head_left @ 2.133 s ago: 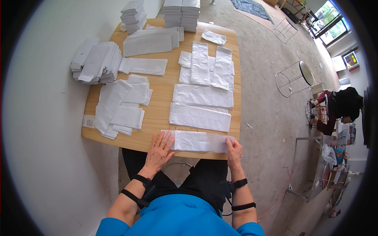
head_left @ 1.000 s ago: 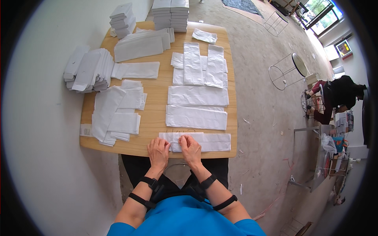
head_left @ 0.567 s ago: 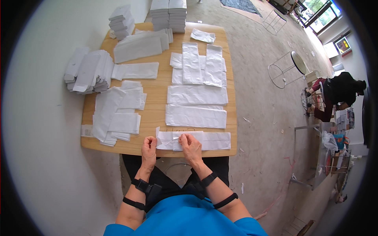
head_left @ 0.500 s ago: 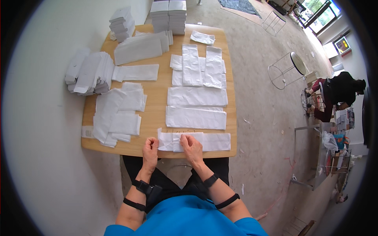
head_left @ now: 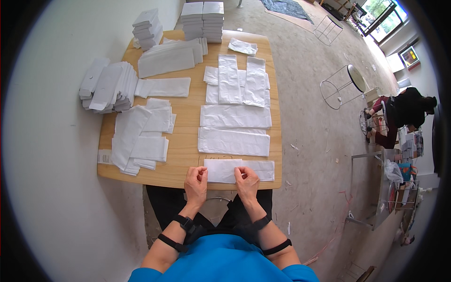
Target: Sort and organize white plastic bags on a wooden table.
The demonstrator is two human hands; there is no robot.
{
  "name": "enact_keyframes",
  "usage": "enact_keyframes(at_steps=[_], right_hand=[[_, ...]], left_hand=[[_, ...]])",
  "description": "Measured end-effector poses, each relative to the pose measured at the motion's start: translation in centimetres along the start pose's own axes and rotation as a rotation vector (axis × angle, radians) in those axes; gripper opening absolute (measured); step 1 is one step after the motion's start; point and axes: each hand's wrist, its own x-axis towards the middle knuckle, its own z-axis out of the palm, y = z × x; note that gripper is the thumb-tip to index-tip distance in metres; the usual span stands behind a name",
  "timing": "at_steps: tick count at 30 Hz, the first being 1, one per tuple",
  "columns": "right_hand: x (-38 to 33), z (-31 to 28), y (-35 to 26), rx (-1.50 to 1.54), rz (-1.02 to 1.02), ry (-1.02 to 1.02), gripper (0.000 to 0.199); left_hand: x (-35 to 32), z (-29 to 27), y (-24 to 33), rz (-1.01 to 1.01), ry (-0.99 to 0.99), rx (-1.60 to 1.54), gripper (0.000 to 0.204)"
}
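A folded white sheet [head_left: 223,170], thin like paper or a film sleeve, lies along the near edge of the table. My left hand [head_left: 196,182] pinches its left end between thumb and fingers. At its lower right corner, my right hand [head_left: 247,182] is closed with the fingertips on the sheet. Another white strip [head_left: 261,171] shows from beneath, reaching right. Just beyond lie two flat white stacks [head_left: 234,141], one behind the other. Farther back, two upright-lying white bundles [head_left: 228,79] rest across other folded sheets.
Loose white sheets [head_left: 141,138] fan out on the table's [head_left: 185,136] left side, with piled flat white cartons [head_left: 110,87] behind. Stacked white boxes [head_left: 203,21] stand at the far edge. A round stool [head_left: 355,78] and a seated person [head_left: 406,108] are off to the right.
The sheet's loose left flap has been folded over, making a shorter, smooth panel. My left hand has moved right to its new end, and my right hand has shifted right.
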Motion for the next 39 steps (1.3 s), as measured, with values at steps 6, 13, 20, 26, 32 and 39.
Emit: enact_keyframes(at_steps=[6,13,20,26,32,39], right_hand=[[0.9,-0.3,0.4,-0.108,-0.028,0.05,0.019],[1.5,-0.2,1.7,-0.208,-0.068,0.069,0.018],[1.7,0.4,2.9,-0.234,-0.062,0.074,0.016],[2.0,0.5,2.9,-0.245,-0.059,0.098,0.017],[2.4,0.3,3.1,-0.266,-0.08,0.1,0.021],[2.6,0.2,2.9,-0.278,-0.1,0.052,0.02]], left_hand=[[0.2,0.4,-1.0,0.007,-0.026,0.06,0.009],[0.5,0.8,-1.3,-0.007,-0.058,0.12,0.008],[0.9,1.0,-1.6,-0.05,-0.086,0.182,0.007],[1.1,0.8,-1.3,-0.06,-0.114,0.193,0.009],[1.1,0.4,-1.3,-0.045,-0.124,0.164,0.01],[1.4,0.1,-2.5,-0.127,-0.067,0.033,0.011]])
